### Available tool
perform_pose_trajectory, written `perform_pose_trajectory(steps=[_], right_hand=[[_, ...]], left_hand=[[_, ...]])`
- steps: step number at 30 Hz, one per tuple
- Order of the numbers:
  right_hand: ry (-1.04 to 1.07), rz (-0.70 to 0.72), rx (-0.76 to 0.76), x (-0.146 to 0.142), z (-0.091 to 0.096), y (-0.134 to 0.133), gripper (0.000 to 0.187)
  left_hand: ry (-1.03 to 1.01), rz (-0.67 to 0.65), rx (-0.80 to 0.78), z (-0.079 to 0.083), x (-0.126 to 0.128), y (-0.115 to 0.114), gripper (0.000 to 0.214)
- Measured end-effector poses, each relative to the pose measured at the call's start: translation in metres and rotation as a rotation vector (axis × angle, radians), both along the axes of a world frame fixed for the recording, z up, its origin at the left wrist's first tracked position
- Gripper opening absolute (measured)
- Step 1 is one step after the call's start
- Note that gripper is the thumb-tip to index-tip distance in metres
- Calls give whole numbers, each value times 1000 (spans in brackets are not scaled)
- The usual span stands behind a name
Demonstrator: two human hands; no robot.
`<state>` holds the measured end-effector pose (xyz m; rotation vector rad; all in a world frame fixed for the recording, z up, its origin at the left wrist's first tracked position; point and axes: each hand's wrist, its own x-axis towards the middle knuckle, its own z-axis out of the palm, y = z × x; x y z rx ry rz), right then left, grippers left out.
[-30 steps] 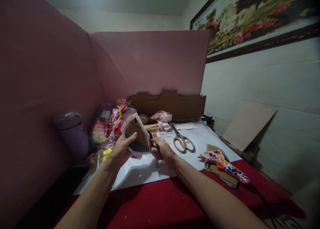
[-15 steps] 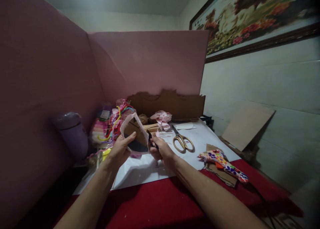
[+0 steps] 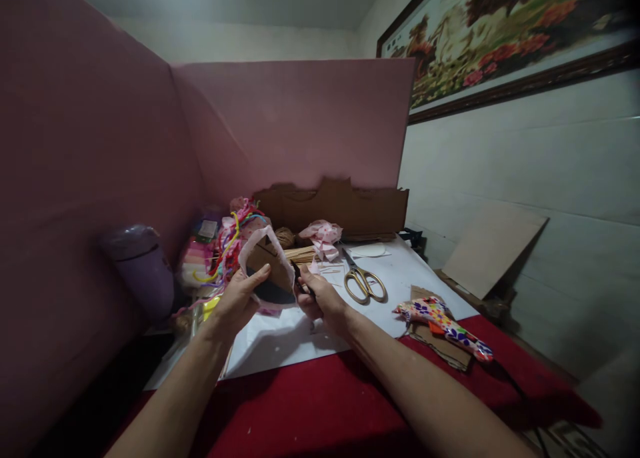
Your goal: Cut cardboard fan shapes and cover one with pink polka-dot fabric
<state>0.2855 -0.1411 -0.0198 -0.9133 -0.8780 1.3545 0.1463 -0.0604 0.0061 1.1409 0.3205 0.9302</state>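
Observation:
My left hand point(image 3: 245, 295) is closed on the left side of a cardboard piece point(image 3: 274, 265), with the thumb across its brown face. Pale pink fabric point(image 3: 249, 248) wraps over the cardboard's rim, and the lower part lies in dark shadow. My right hand point(image 3: 323, 299) is closed around a small black tool point(image 3: 296, 269) with a narrow pointed tip. That tip sits against the fabric rim at the right side of the cardboard; whether it is a snipper or a knife cannot be made out. A pink fabric scrap point(image 3: 314, 267) shows just beyond my right fingers.
Gold-handled scissors point(image 3: 357, 287) lie on white paper point(image 3: 285, 341). Behind are a twine ball point(image 3: 285, 238), thin wooden sticks point(image 3: 300, 255) and crumpled pink fabric point(image 3: 323, 237). A flower-patterned glue gun point(image 3: 445, 321) rests on cardboard at right. A purple cup point(image 3: 143, 271) stands left.
The black tool's tip has shifted slightly left along the fabric rim. Both hands keep their holds, and the whole view has moved a little.

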Motion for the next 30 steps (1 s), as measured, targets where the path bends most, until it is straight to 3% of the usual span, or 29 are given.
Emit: perform_pose_trajectory(steps=[12, 20, 30], right_hand=[[10, -26, 91, -1, -4, 0, 51], [3, -40, 88, -2, -5, 0, 51], [33, 31, 74, 1, -6, 2, 51]], left_hand=[[-9, -30, 17, 1, 0, -2, 51], [-4, -40, -1, -2, 0, 1, 44], [-17, -20, 17, 0, 1, 0, 54]])
